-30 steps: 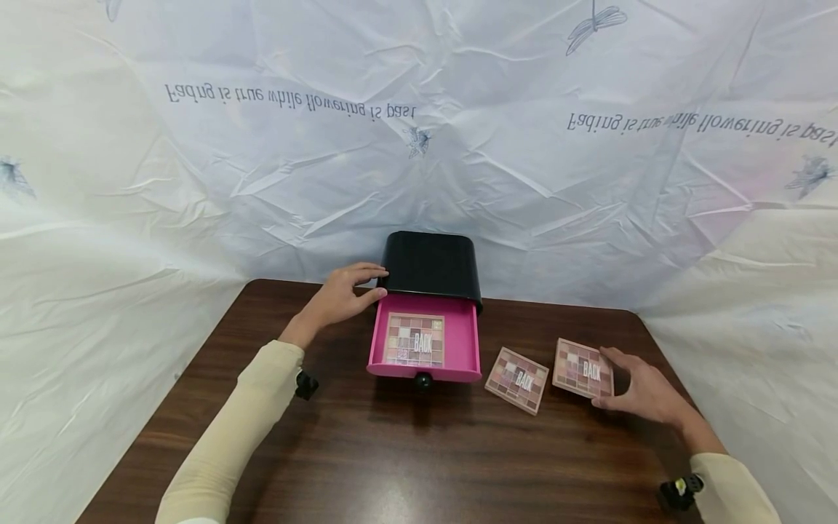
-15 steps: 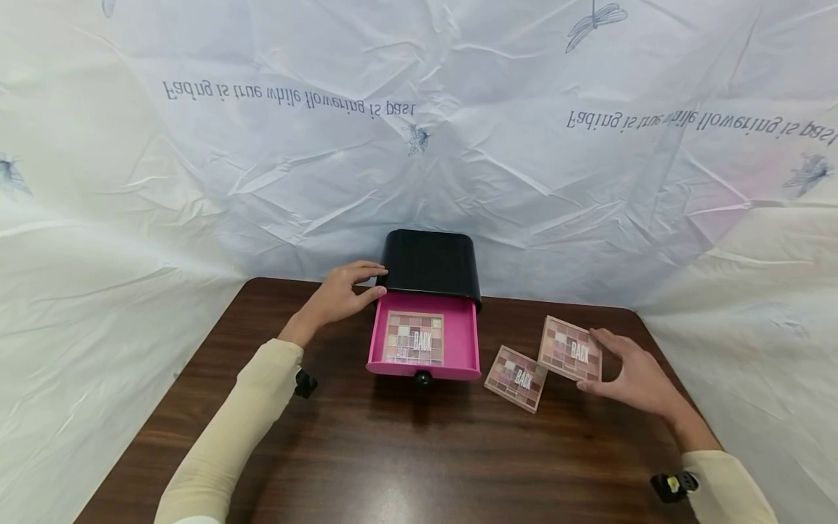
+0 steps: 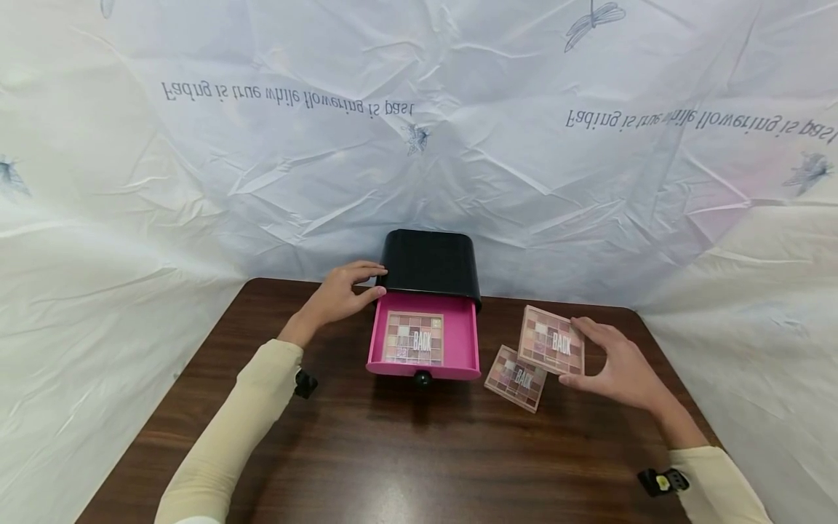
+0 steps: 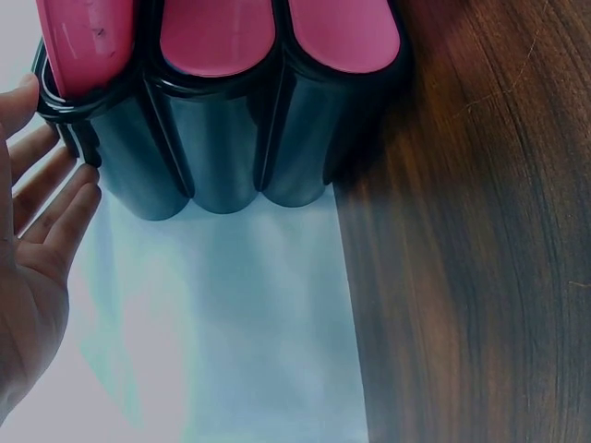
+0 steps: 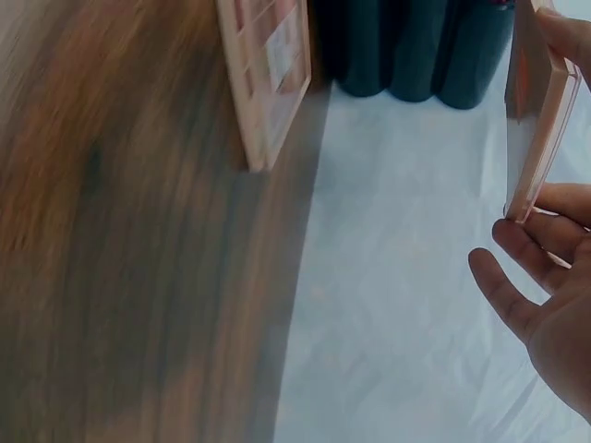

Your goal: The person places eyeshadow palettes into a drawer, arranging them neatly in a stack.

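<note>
My right hand (image 3: 618, 366) pinches an eyeshadow palette (image 3: 551, 340) by its right side, thumb at the near corner and fingers at the far one. In the head view this palette overlaps the corner of a second palette (image 3: 516, 382) lying on the table. A black drawer box (image 3: 430, 263) stands at the back, its pink top drawer (image 3: 461, 338) pulled out. Inside the drawer, toward its left, lies a third palette (image 3: 414, 339). My left hand (image 3: 340, 292) rests against the box's left side; in the left wrist view its fingers (image 4: 69, 217) are fairly straight.
The brown wooden table (image 3: 366, 451) ends just behind the box, against a wrinkled white printed sheet (image 3: 314, 160). A round black knob (image 3: 423, 379) sticks out from the drawer front. The left wrist view shows three stacked drawers with pink fronts (image 4: 220, 37).
My right hand has lifted its palette and carried it left and away from me, from beside the second palette to partly over it. My left hand has stayed at the box.
</note>
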{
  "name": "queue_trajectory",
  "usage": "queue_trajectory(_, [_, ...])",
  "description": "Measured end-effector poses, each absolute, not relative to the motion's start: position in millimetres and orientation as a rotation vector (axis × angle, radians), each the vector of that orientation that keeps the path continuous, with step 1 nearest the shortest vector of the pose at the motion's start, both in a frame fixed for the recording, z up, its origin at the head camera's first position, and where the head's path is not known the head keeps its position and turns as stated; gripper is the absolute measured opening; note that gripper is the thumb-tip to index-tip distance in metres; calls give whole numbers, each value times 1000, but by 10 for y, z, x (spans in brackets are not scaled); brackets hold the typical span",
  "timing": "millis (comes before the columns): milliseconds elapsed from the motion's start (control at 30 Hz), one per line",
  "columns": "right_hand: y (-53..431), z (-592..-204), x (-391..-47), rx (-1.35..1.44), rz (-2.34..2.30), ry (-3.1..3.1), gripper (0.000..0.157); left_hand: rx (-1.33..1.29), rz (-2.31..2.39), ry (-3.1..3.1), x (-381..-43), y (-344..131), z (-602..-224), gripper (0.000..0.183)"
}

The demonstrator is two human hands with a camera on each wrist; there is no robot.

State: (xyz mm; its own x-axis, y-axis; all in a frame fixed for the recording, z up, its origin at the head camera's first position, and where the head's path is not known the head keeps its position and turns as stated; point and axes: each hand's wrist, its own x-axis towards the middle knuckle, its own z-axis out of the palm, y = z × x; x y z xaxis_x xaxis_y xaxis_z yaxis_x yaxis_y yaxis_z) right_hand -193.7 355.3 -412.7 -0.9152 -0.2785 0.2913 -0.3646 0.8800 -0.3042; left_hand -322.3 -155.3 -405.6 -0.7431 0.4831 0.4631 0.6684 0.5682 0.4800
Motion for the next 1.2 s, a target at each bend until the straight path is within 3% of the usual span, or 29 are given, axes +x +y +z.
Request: queue_trajectory(1200, [2406, -3638, -2060, 753, 682, -2689, 111, -965, -931, -2510, -3216, -1557, -4040, 46])
